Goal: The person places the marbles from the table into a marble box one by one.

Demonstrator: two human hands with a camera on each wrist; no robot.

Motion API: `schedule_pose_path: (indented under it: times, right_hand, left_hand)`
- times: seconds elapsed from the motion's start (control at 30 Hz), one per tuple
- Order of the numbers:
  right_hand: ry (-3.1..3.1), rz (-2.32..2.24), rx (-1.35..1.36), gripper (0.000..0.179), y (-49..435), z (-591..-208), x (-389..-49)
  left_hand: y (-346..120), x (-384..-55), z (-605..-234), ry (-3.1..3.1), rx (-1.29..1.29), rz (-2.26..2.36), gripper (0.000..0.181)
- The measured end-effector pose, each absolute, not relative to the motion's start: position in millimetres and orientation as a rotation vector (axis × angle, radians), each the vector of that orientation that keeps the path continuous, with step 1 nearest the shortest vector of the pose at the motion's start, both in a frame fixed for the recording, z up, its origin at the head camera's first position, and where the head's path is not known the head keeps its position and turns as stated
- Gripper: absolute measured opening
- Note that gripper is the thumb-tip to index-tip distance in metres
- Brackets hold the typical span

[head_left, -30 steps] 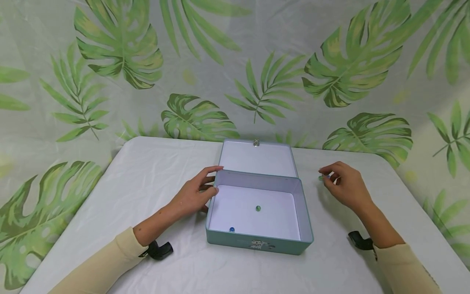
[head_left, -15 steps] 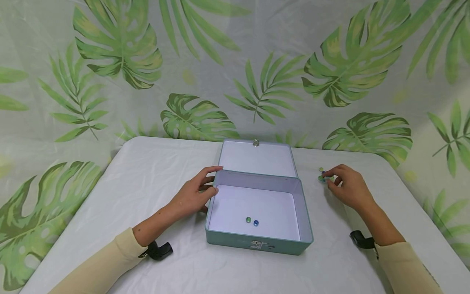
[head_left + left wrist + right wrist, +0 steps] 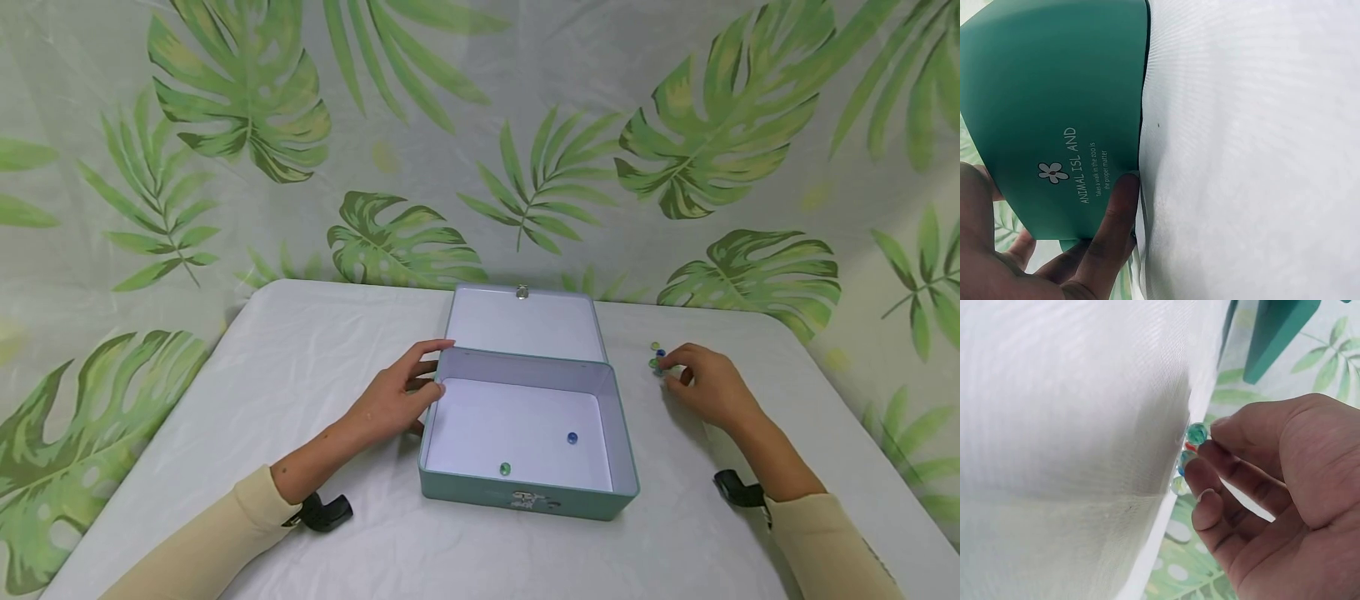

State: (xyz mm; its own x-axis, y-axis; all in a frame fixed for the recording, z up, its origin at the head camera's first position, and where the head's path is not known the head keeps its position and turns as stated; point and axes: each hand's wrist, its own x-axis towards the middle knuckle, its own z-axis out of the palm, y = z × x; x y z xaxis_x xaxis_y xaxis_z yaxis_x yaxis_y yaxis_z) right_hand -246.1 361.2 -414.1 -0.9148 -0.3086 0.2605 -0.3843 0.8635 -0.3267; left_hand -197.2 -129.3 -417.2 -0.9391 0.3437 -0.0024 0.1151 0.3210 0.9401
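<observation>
My left hand [image 3: 401,396] grips the left side of a green tin box [image 3: 480,490], thumb at the rim, fingers against the printed outer wall in the left wrist view. The box is open. Inside lie a green marble [image 3: 506,469] near the front wall and a blue marble [image 3: 572,437] towards the right. To the right of the box, my right hand [image 3: 708,385] is at a small cluster of marbles [image 3: 653,363] on the table. In the right wrist view its thumb and index finger pinch a teal glass marble [image 3: 1197,434]; others sit just behind.
The box's lid [image 3: 525,321] lies back behind it, its metal catch [image 3: 522,292] at the far edge. A white cloth covers the table [image 3: 322,333]. Behind hangs a leaf-patterned curtain [image 3: 420,158].
Both marbles inside the box have rolled, the green one towards the front, the blue one to the right. My right hand has shifted slightly over the cluster; my left hand stays put.
</observation>
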Motion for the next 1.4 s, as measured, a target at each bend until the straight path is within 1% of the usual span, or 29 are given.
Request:
schedule_pose_path:
  times: [0.17,0.4,0.57,0.87,1.07,1.4]
  right_hand:
    - [-2.875,0.587,0.525,0.021,360,-414,-246]
    - [-2.959,0.624,0.526,0.011,357,-411,-246]
    - [-2.968,0.63,0.532,0.01,355,-411,-247]
    - [-2.836,0.635,0.625,0.014,342,-402,-239]
    - [-2.67,0.647,0.728,0.02,324,-389,-230]
    - [-2.558,0.721,0.782,0.024,295,-372,-212]
  left_hand:
    - [-130,-197,-417,2.382,0.42,1.669,0.061]
    - [-129,-197,-416,2.38,0.437,1.681,0.06]
    - [-129,-197,-415,2.38,0.435,1.683,0.061]
    - [-129,-198,-416,2.384,0.418,1.679,0.061]
    - [-129,-199,-416,2.383,0.42,1.677,0.06]
    - [-129,-197,-416,2.388,0.412,1.671,0.06]
